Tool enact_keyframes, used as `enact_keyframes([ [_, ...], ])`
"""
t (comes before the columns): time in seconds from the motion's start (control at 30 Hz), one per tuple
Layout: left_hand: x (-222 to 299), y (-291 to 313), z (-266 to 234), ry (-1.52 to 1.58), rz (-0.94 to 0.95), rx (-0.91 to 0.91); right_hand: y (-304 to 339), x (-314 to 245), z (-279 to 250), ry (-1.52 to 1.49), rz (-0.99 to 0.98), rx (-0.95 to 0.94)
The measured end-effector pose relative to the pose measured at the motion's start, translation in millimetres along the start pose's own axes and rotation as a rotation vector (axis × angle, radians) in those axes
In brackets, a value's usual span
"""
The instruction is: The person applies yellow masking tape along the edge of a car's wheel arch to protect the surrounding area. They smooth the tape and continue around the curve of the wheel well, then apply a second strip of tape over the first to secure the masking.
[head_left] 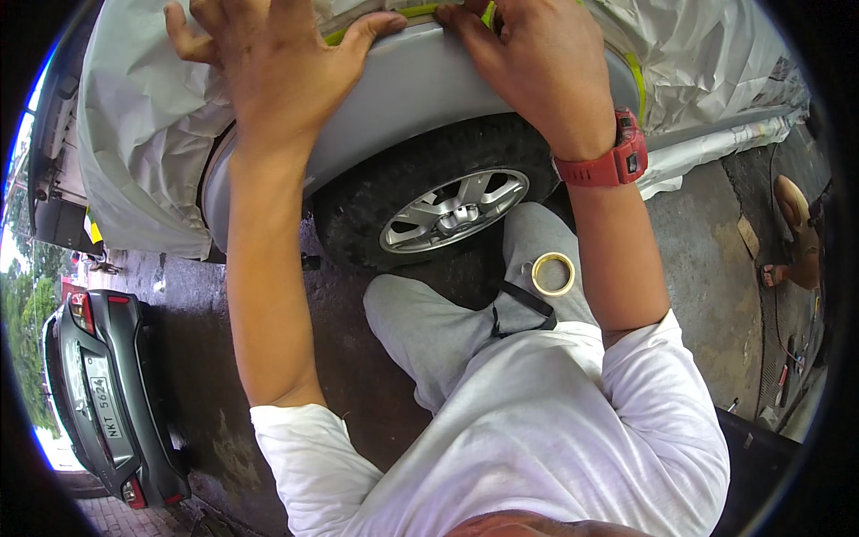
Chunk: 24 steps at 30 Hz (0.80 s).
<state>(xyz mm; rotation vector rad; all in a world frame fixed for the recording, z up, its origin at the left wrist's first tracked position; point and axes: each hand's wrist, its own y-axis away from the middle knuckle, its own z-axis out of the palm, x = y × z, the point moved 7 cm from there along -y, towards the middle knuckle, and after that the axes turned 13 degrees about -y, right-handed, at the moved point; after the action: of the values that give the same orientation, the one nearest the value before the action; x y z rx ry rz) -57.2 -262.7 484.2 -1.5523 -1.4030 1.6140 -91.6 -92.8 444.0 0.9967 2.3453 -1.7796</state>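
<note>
A strip of yellow-green masking tape (637,82) follows the curved upper edge of a grey wheel-arch panel (403,76) on a vehicle. My left hand (277,63) lies along that edge with its fingers apart. Its thumb stretches sideways onto the tape. Close by on the right, my right hand (546,67) has its fingers curled, with a bit of the tape showing between them. Its thumb reaches toward the left one along the edge. The topmost fingers are cut off by the frame. On my lap rests a tape roll (553,274).
Wrinkled masking sheet (143,134) covers the vehicle body around the panel. Below the arch is a black tyre (353,219) with a silver wheel (456,213). A dark car (116,394) stands at left. At the right edge another person's foot (775,274) and a cable show.
</note>
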Motion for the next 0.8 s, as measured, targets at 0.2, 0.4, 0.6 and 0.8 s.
enact_keyframes([
  [0.2,0,1,16,-0.089,-0.067,-0.004,17,-12,-17,0.076,-0.092,-0.225],
  [0.4,2,-3,14,-0.118,-0.067,-0.001,22,16,-49,0.489,0.122,-0.501],
  [0.6,1,-4,12,-0.149,-0.081,-0.041,6,20,-58,0.281,-0.090,-0.082],
  [0.8,1,-5,11,-0.133,-0.061,-0.016,19,32,-44,0.191,0.005,0.076],
])
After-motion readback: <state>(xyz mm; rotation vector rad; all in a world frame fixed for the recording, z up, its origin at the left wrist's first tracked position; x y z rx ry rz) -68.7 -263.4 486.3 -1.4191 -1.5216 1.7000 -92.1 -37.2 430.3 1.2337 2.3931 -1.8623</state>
